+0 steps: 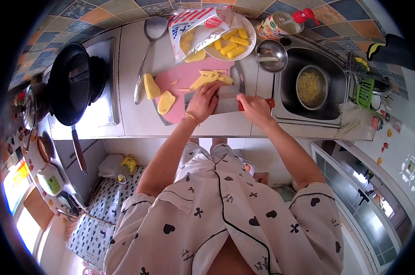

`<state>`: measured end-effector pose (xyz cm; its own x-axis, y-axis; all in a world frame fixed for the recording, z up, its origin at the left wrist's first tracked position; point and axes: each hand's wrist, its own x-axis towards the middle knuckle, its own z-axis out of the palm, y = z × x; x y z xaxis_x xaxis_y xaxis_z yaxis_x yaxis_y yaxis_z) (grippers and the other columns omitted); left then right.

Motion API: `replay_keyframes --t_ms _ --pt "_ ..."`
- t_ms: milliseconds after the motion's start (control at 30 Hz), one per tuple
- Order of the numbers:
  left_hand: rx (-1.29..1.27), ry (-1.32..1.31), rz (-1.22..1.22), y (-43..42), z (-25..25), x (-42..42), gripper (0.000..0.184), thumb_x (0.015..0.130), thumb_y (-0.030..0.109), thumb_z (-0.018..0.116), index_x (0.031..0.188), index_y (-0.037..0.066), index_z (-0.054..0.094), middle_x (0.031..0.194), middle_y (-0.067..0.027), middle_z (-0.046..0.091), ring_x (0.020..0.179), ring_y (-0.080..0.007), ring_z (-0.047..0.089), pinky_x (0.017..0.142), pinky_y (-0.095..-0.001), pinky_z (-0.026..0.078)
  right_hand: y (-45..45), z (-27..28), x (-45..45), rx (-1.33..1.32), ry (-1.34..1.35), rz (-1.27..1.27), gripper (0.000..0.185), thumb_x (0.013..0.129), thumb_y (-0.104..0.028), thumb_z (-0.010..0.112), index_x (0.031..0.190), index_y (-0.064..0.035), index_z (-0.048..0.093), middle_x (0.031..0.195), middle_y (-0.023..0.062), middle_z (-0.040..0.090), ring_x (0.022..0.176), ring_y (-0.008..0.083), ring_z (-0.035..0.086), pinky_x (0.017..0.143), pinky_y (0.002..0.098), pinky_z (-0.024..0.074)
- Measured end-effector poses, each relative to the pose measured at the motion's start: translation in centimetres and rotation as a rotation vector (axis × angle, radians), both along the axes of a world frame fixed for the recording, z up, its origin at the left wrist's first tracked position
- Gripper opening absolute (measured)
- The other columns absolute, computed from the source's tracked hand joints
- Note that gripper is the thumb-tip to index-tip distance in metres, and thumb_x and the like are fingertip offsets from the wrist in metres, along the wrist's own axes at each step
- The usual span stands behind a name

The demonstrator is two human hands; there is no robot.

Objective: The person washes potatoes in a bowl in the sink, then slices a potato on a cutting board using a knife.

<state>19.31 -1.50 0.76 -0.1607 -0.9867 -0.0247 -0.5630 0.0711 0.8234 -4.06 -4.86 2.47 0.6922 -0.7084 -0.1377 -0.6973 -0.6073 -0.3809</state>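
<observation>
On a pink cutting board (pixel 170 75) lies a pile of cut potato (pixel 206 80), some of it in thin strips. My left hand (pixel 203 101) presses on the near side of this pile with its fingers bent and held together. My right hand (pixel 254 109) is wrapped round the red handle of a kitchen knife (pixel 231 97). Its broad blade lies over the board beside my left fingers, partly hidden by them. To the left are a peeled potato piece (pixel 151 86) and a flat-cut potato piece (pixel 166 102).
Behind the board stand a plate (pixel 249 48) of yellow pieces, a plastic bag (pixel 191 34) and a metal bowl (pixel 271 56). A skimmer (pixel 143 64) lies left. The sink (pixel 338 68) holds a bowl of potato strips (pixel 311 87). A black wok (pixel 70 85) sits on the stove.
</observation>
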Motion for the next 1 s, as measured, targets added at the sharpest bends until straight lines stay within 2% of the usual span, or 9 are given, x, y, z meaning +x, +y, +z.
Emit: replay_keyframes --t_ms 133,267,300,433,533,733,833,933,1000 --pt "-0.071 0.124 -0.04 -1.5 -3.1 1.9 0.033 0.082 0.0 0.055 0.114 0.006 0.062 0.121 -0.014 0.058 0.115 -0.0361 0.051 0.098 -0.0424 0.044 1.0 -0.1 -1.1 -0.023 0.022 -0.02 0.033 0.078 -0.013 0.065 0.103 -0.0094 0.044 0.076 0.0097 0.065 0.071 0.0302 0.065 0.067 0.0424 0.0501" --pt "-0.04 -0.052 -0.023 -3.5 -2.1 2.2 0.033 0.079 0.001 0.061 0.111 0.01 0.065 0.114 -0.0079 0.061 0.11 -0.0332 0.053 0.095 -0.0394 0.046 2.7 0.8 -3.6 0.057 0.062 -0.059 0.033 0.077 -0.015 0.067 0.102 -0.0103 0.045 0.075 0.0098 0.064 0.07 0.0298 0.065 0.065 0.0424 0.0502" --pt "-0.099 -0.062 -0.024 -4.0 -2.2 1.8 0.038 0.078 0.001 0.065 0.114 0.013 0.064 0.116 -0.0062 0.061 0.11 -0.0284 0.053 0.096 -0.0389 0.045 3.2 0.8 -4.2 0.088 0.096 -0.075 0.034 0.077 -0.015 0.067 0.102 -0.0105 0.045 0.074 0.0098 0.064 0.069 0.0298 0.065 0.064 0.0426 0.0502" --pt "-0.065 -0.38 -0.129 -6.0 -2.1 -1.0 0.043 0.071 0.017 0.074 0.113 0.019 0.064 0.122 0.0003 0.058 0.118 -0.0222 0.047 0.1 -0.0411 0.036 5.5 0.6 -6.6 0.111 0.133 -0.143 0.038 0.074 -0.017 0.072 0.1 -0.0113 0.045 0.072 0.0102 0.064 0.066 0.0312 0.064 0.059 0.0432 0.0497" --pt "-0.026 -0.526 -0.171 -7.0 -1.7 -2.8 0.041 0.071 0.019 0.075 0.11 0.018 0.065 0.12 0.0008 0.058 0.117 -0.022 0.048 0.098 -0.0415 0.035 6.8 1.1 -7.2 0.088 0.042 -0.186 0.039 0.072 -0.016 0.073 0.099 -0.0113 0.045 0.071 0.01 0.063 0.064 0.0309 0.064 0.058 0.0428 0.0495" --pt "0.031 -0.544 -0.229 -8.2 -2.5 -2.9 0.034 0.069 0.024 0.077 0.101 0.02 0.066 0.115 -0.0014 0.059 0.113 -0.0257 0.047 0.094 -0.044 0.036 8.6 0.3 -7.4 0.044 -0.058 -0.278 0.036 0.071 -0.013 0.071 0.097 -0.0112 0.046 0.065 0.0094 0.061 0.058 0.029 0.062 0.052 0.0417 0.048" --pt "-0.011 -0.399 -0.227 -8.0 -1.9 -2.8 0.032 0.069 0.018 0.078 0.099 0.018 0.067 0.108 -0.0052 0.062 0.108 -0.0279 0.052 0.092 -0.0435 0.041 8.6 0.2 -7.2 0.026 -0.091 -0.281 0.034 0.072 -0.012 0.071 0.095 -0.011 0.046 0.064 0.0093 0.061 0.057 0.0285 0.063 0.051 0.0406 0.048" --pt "-0.05 0.06 -0.045 -8.2 -1.1 -2.2 0.028 0.071 0.011 0.077 0.098 0.007 0.066 0.095 -0.0052 0.066 0.095 -0.0221 0.061 0.083 -0.0368 0.049 8.0 1.0 -6.4 0.123 -0.059 -0.304 0.037 0.072 -0.011 0.071 0.101 -0.0116 0.048 0.066 0.01 0.062 0.059 0.0293 0.063 0.052 0.0404 0.0489" --pt "0.123 0.316 0.218 -7.7 -0.2 -0.4 0.024 0.078 0.007 0.073 0.1 0.002 0.065 0.089 -0.0064 0.068 0.085 -0.0183 0.064 0.076 -0.0319 0.052 7.3 1.5 -5.5 0.165 -0.06 -0.302 0.037 0.073 -0.012 0.07 0.105 -0.0122 0.051 0.068 0.0094 0.063 0.062 0.0292 0.065 0.054 0.0405 0.0499"
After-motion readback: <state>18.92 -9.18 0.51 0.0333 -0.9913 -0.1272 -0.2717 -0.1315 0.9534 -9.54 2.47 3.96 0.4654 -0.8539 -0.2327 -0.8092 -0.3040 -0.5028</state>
